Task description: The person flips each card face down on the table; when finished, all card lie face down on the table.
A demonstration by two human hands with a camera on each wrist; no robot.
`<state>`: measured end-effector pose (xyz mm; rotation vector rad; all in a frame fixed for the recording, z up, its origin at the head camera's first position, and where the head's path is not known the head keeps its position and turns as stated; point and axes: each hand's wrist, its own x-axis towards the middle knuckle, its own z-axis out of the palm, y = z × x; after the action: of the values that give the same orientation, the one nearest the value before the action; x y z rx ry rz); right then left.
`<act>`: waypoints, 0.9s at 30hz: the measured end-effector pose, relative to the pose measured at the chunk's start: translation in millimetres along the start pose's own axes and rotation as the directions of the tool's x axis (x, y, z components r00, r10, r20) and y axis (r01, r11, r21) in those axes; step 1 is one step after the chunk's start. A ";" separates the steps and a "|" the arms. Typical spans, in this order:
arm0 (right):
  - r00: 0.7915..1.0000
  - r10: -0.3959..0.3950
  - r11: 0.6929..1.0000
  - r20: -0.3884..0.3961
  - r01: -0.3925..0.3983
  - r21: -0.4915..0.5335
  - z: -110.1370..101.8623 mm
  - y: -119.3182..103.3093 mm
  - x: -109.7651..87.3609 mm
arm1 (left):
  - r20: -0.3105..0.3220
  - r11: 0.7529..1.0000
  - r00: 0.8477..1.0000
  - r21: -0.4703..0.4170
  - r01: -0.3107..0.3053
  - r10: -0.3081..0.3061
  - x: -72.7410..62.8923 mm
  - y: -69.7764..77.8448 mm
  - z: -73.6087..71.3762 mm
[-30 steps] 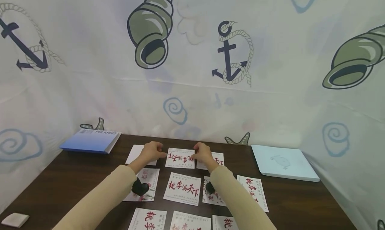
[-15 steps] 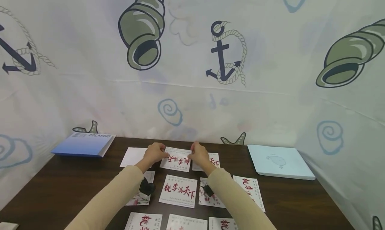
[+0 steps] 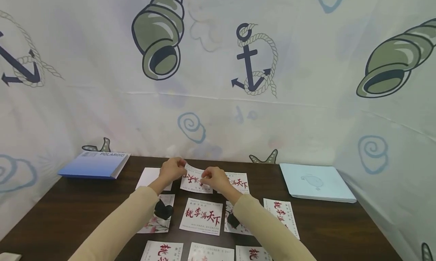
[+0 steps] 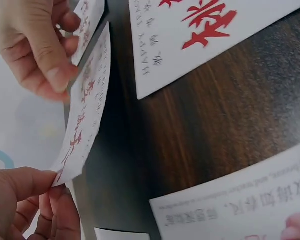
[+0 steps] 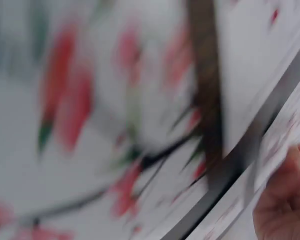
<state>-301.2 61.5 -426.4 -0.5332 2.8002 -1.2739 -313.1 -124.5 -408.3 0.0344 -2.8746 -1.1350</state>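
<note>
My left hand (image 3: 171,171) pinches the far left corner of a white greeting card (image 3: 191,186) with red lettering, between thumb and fingertips. In the left wrist view that card (image 4: 92,95) bows, its pinched end lifted off the dark table. My right hand (image 3: 216,179) is over the card's right part, fingers loosely bent with no grip showing. Right of it lies a similar card (image 3: 239,182), partly behind the right hand. A blank white card (image 3: 147,176) lies beneath the left hand and wrist. Directly in front is another red-lettered card (image 3: 201,216).
More cards lie in rows nearer me: a blossom-printed card (image 3: 154,226) at left, a slanted lettered card (image 3: 281,215) at right. A blue POLAROID folder (image 3: 93,164) is at the back left, a pale blue flat box (image 3: 316,183) at the back right. A patterned curtain (image 3: 218,132) hangs behind.
The lettered card has gone from flat to raised at its left corner, now pinched by the left hand. The right hand has shifted left across the card. The head view has turned slightly right.
</note>
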 end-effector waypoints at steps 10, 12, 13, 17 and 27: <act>0.994 0.110 0.968 0.020 -0.112 0.226 18.3 -32.0 -5.3 | -0.002 1.000 1.000 -0.014 0.006 -0.006 -4.6 20.8 -5.8; 0.992 0.123 0.955 0.018 -0.123 0.270 16.6 -35.8 -6.1 | 0.024 0.993 1.000 -0.115 0.004 -0.002 -5.8 24.0 -5.8; 0.991 0.131 0.943 0.018 -0.130 0.306 15.2 -36.4 -6.4 | 0.041 0.986 0.999 -0.168 0.005 0.002 -6.3 25.5 -5.3; 0.988 0.145 0.880 -0.055 -0.103 0.465 5.2 -38.3 -8.4 | 0.139 0.933 0.990 -0.359 0.032 0.020 -5.2 21.8 -2.0; 0.962 0.209 0.797 -0.174 -0.065 0.600 -10.2 -28.7 -13.3 | 0.145 0.939 0.989 -0.337 0.070 -0.022 -7.6 -3.4 7.7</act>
<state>-281.8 55.6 -400.2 -0.1429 2.3143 -2.1568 -305.9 -121.4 -416.5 0.0098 -2.7556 -1.6931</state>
